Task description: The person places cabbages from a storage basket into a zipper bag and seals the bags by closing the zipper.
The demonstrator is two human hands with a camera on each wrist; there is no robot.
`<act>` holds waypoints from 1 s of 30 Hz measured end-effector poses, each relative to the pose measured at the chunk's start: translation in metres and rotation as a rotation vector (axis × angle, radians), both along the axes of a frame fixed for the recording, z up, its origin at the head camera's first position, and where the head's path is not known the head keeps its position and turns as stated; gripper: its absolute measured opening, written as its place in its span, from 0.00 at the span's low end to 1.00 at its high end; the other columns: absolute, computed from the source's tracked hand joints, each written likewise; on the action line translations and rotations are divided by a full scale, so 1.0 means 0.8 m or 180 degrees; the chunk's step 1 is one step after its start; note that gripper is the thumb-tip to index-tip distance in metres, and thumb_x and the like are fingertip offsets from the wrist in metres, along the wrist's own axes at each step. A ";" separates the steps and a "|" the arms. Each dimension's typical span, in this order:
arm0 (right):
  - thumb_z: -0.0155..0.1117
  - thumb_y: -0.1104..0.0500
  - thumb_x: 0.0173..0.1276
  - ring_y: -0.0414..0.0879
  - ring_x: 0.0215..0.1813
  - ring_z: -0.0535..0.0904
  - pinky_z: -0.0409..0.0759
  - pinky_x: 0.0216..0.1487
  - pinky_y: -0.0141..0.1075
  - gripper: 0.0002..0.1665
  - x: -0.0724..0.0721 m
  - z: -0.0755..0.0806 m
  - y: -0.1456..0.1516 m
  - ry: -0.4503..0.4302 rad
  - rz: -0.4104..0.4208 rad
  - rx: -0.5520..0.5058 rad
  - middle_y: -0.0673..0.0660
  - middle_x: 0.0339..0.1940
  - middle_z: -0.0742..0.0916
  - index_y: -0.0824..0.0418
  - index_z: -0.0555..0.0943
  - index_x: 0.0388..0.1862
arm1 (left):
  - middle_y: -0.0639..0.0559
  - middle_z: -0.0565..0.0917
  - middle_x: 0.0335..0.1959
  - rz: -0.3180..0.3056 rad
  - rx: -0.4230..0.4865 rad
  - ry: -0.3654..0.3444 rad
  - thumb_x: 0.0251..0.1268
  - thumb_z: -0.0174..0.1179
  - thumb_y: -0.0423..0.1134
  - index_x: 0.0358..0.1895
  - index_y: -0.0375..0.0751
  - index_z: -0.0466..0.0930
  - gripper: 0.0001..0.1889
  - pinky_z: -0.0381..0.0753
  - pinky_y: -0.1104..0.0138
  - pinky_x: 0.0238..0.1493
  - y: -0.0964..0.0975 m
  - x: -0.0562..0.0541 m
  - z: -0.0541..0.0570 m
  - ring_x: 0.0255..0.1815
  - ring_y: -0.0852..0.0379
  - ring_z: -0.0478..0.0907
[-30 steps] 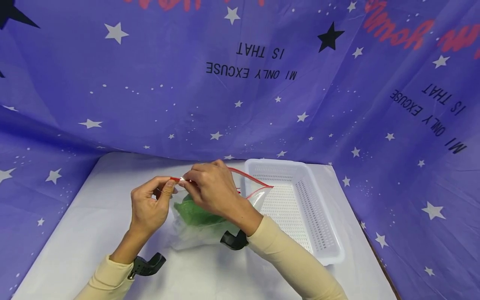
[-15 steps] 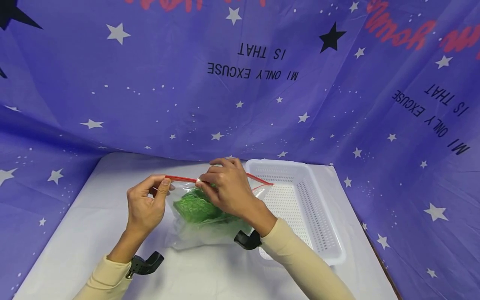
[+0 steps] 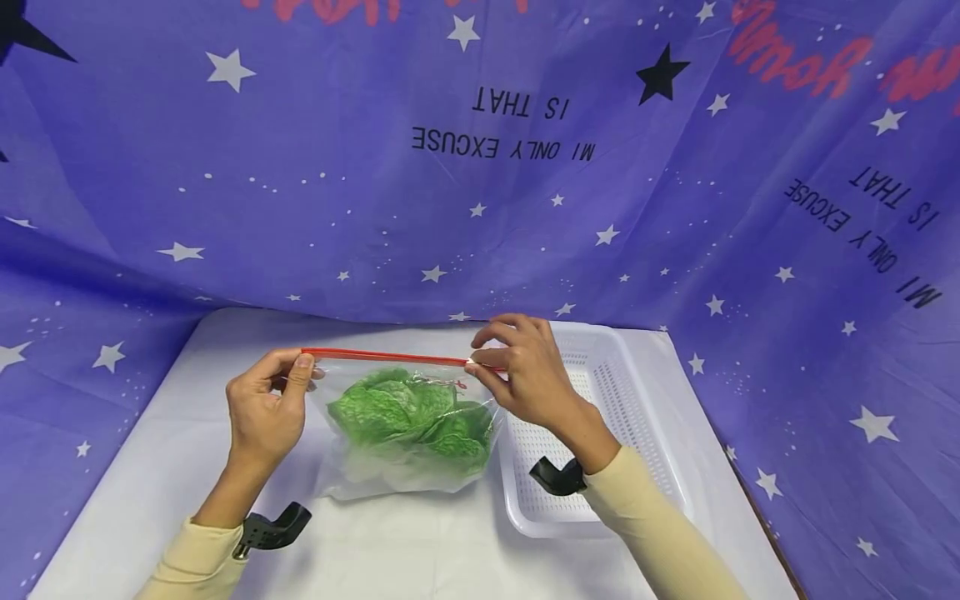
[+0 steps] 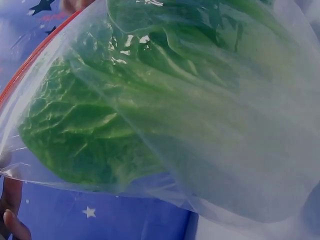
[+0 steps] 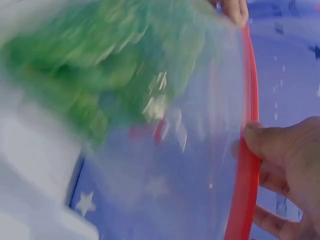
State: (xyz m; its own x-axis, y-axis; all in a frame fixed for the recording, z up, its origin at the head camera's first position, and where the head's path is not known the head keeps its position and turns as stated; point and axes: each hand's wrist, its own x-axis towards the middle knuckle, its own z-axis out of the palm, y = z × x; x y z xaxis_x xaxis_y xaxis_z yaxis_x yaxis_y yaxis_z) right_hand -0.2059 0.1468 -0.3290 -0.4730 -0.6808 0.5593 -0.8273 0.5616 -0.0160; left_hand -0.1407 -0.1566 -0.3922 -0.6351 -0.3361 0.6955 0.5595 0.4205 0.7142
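A clear zip bag [image 3: 363, 475] with a red zip strip [image 3: 382, 357] along its top stands over the table, holding green leafy vegetable [image 3: 405, 408] that looks like lettuce. My left hand [image 3: 266, 408] pinches the strip's left end between thumb and fingers. Near the other end, my right hand [image 3: 534, 371] pinches the strip at a small white slider [image 3: 470, 362], its other fingers raised. Between the hands the strip runs nearly straight. In the right wrist view, the right thumb [image 5: 270, 142] presses on the red strip. Leaves fill much of the left wrist view through the plastic.
A white perforated plastic basket [image 3: 555, 521] stands on the table to the right, partly behind the bag and right hand. The white-covered table [image 3: 405, 550] meets a purple star-printed curtain [image 3: 337, 208] at the back and sides.
My right hand has slid rightward along the red strip, away from the left hand. The left hand has shifted slightly left. The strip has straightened, and more of the leaves shows.
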 end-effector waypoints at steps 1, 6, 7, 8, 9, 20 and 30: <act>0.68 0.51 0.65 0.53 0.55 0.76 0.65 0.52 0.52 0.08 -0.001 -0.002 0.009 -0.0015 -0.0017 -0.0034 0.48 0.42 0.85 0.50 0.89 0.29 | 0.38 0.83 0.22 0.0017 0.0019 -0.0009 0.64 0.59 0.23 0.33 0.27 0.84 0.05 0.72 0.77 0.26 -0.005 -0.002 -0.006 0.21 0.66 0.78; 0.71 0.54 0.62 0.52 0.51 0.77 0.66 0.47 0.53 0.05 -0.004 -0.011 0.048 -0.0076 -0.0075 -0.0225 0.48 0.39 0.85 0.51 0.89 0.28 | 0.41 0.84 0.22 0.0049 0.0099 -0.0027 0.65 0.60 0.26 0.33 0.27 0.84 0.05 0.73 0.77 0.25 -0.017 -0.005 -0.016 0.20 0.65 0.78; 0.71 0.54 0.62 0.52 0.51 0.77 0.66 0.46 0.53 0.05 -0.005 -0.013 0.053 -0.0083 -0.0078 -0.0246 0.47 0.39 0.85 0.51 0.89 0.28 | 0.41 0.84 0.22 0.0052 0.0106 -0.0007 0.64 0.60 0.25 0.33 0.27 0.83 0.05 0.73 0.77 0.25 -0.018 -0.005 -0.016 0.20 0.65 0.78; 0.71 0.54 0.62 0.51 0.50 0.77 0.66 0.45 0.52 0.04 -0.005 -0.014 0.057 -0.0097 -0.0081 -0.0265 0.47 0.39 0.85 0.51 0.89 0.28 | 0.42 0.83 0.21 0.0055 0.0102 -0.0001 0.64 0.60 0.25 0.33 0.26 0.83 0.05 0.73 0.77 0.25 -0.019 -0.005 -0.016 0.20 0.65 0.77; 0.71 0.54 0.62 0.51 0.50 0.78 0.67 0.45 0.52 0.04 -0.005 -0.015 0.059 -0.0120 -0.0080 -0.0289 0.47 0.39 0.86 0.52 0.89 0.29 | 0.42 0.83 0.21 0.0065 0.0100 0.0011 0.64 0.60 0.25 0.32 0.26 0.83 0.05 0.73 0.77 0.25 -0.019 -0.005 -0.016 0.20 0.66 0.77; 0.60 0.66 0.72 0.55 0.32 0.86 0.84 0.32 0.43 0.08 0.022 -0.001 0.044 -0.2679 0.0441 -0.1698 0.60 0.36 0.86 0.70 0.84 0.40 | 0.48 0.87 0.30 0.0045 0.0349 -0.0438 0.74 0.51 0.30 0.38 0.23 0.77 0.10 0.76 0.77 0.24 -0.021 0.030 0.010 0.25 0.65 0.84; 0.57 0.62 0.74 0.45 0.19 0.82 0.84 0.27 0.41 0.14 -0.083 -0.019 -0.001 -0.3375 -0.0896 -0.1519 0.60 0.25 0.84 0.74 0.81 0.39 | 0.44 0.86 0.32 -0.0201 0.0444 -0.2158 0.76 0.47 0.38 0.47 0.28 0.76 0.15 0.80 0.67 0.22 -0.032 -0.081 -0.004 0.16 0.62 0.78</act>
State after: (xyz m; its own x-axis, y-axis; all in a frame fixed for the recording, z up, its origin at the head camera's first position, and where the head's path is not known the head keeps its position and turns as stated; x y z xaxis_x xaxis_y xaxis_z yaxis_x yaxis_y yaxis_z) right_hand -0.2723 0.1464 -0.3439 -0.9505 -0.3091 -0.0313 -0.1250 0.4729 -0.8722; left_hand -0.2053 -0.1822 -0.3955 -0.9354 -0.3416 0.0915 -0.0087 0.2808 0.9597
